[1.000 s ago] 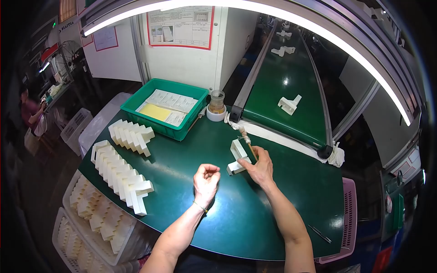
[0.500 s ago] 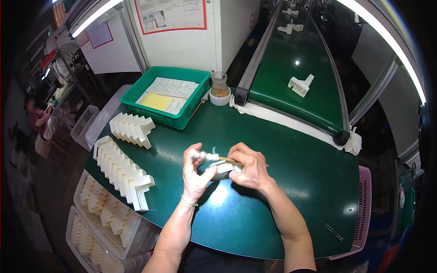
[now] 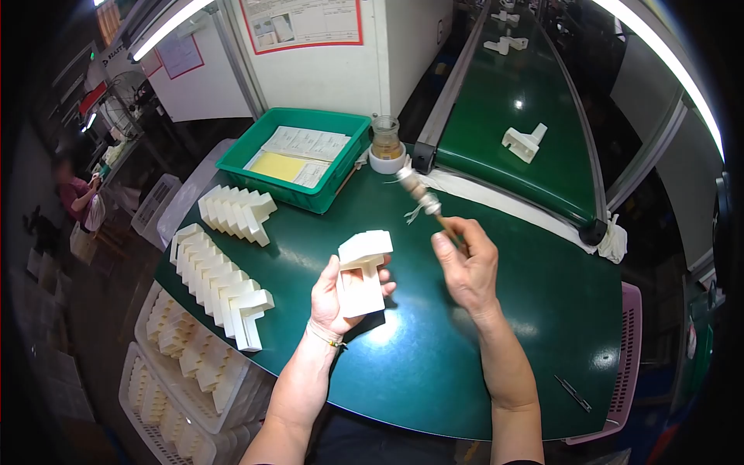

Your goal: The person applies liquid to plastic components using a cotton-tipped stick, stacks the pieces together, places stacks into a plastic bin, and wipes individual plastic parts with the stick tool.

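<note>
A white angled plastic part rests in my left hand, its wider end pointing up and away from me. My left fingers wrap behind it and partly show at its right side. In my right hand is a thin wooden stick whose far end is wrapped in white and tan cloth, a cloth-wrapped swab with loose threads hanging off. Its wrapped end points up and left, near a glass jar with amber liquid in a white holder. The swab and the part are apart.
Rows of similar white parts stand on the green table's left side. Behind them is a green tray with papers. A green conveyor carries more parts. Tweezers lie at right, near a pink basket. Crates of parts stand lower left.
My right hand has drawn the swab away from the part, to the right, and its wrapped end now points toward the jar. The part has turned and shows more plainly in my left hand.
</note>
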Demonstrator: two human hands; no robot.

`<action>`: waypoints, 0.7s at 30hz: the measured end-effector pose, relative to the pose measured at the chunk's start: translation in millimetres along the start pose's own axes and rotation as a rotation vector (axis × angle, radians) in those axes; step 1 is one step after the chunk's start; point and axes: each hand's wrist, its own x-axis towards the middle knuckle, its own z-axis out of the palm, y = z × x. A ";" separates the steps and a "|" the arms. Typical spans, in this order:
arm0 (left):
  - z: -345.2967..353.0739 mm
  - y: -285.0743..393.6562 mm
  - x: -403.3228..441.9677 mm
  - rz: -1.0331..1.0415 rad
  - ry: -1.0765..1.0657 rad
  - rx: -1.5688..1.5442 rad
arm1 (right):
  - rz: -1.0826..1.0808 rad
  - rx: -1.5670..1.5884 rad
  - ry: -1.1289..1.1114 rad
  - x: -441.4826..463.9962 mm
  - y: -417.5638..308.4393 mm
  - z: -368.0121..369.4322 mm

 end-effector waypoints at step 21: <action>12.1 -2.1 -1.4 -0.076 -0.137 -0.188 | 0.077 0.225 -0.024 -1.5 20.5 13.7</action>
